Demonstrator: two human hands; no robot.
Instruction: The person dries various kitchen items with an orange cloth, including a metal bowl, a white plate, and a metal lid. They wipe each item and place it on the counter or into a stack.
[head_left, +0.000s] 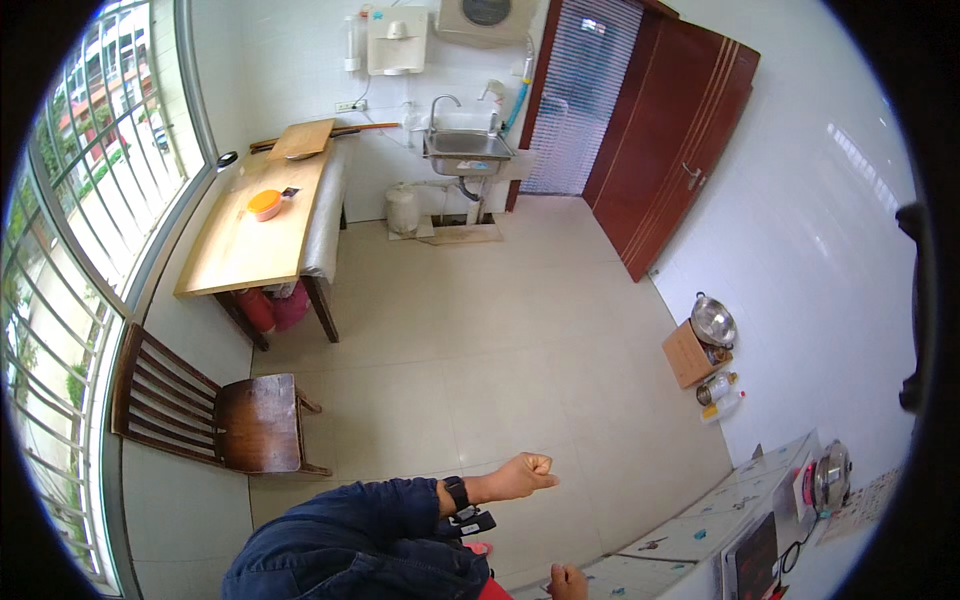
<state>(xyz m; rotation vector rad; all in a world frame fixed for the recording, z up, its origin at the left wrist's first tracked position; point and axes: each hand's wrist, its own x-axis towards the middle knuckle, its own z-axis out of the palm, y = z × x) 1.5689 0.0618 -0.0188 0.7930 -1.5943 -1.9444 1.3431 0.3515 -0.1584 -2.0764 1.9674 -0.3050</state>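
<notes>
My left hand (525, 476) is held out over the tiled floor (480, 397), fingers curled into a loose fist with nothing visible in it. A dark sleeve and a black wrist strap (456, 493) cover that arm, with a small black device (470, 522) just below the strap. My right hand (568, 581) shows only partly at the bottom edge, close to the cabinet fronts (637, 551). Its fingers look bent, but the lower part is cut off, so whether it holds anything is hidden.
A wooden chair (255, 424) and a table (255, 251) bearing an orange-lidded container (265, 202) stand along the window. A steel sink (469, 142) and open door (667, 142) are ahead. A cardboard box (686, 356), steel pot (712, 321) and bottles (721, 405) line the right wall.
</notes>
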